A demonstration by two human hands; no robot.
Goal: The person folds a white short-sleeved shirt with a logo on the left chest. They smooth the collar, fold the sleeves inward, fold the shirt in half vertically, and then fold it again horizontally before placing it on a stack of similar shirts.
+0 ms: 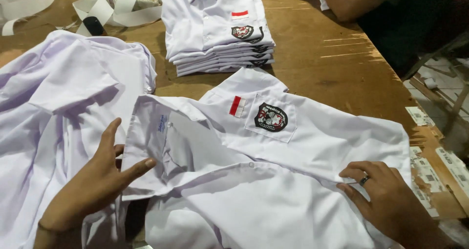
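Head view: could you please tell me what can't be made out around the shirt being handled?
- Shirt: its lower part is cut off by the bottom edge.
- Right hand: its wrist runs out of the bottom edge.
- Left hand: its palm faces down, so the grip is hidden.
- Pocket badge: its design is too small to make out.
- Shirt stack: its top is cut off by the upper edge.

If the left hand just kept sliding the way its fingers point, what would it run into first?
The left hand points up and slightly right across the open white shirt. It would probably first meet that shirt's collar, right at its fingertips. Beyond lies more of the same shirt, then the stack of folded shirts.
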